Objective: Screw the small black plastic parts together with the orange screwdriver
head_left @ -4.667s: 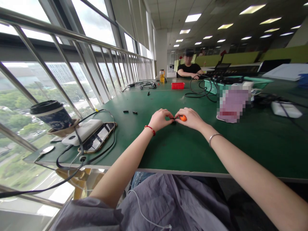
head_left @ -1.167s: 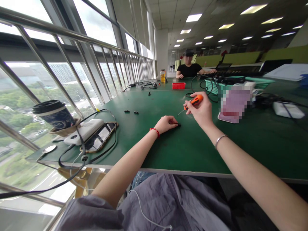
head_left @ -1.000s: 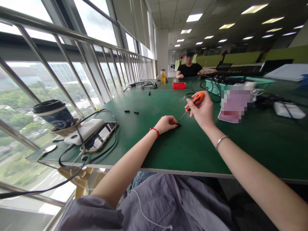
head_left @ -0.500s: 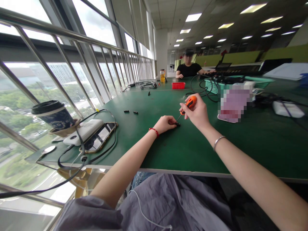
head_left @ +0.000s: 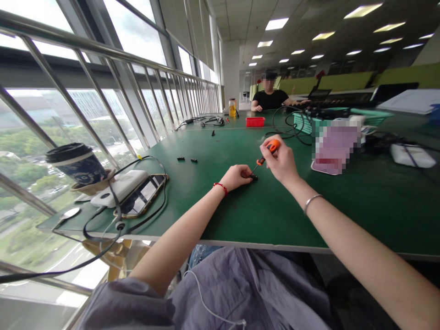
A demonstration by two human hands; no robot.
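Screwdriver (head_left: 261, 161) above a green table (head_left: 378, 211), beside a metal railing (head_left: 103, 52)

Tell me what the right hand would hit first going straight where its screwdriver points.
Probably the small black part pinched in the left hand: the screwdriver in the right hand slants down toward it, though whether the tip touches is unclear.

Head view, forward-down over table (head_left: 261, 220)
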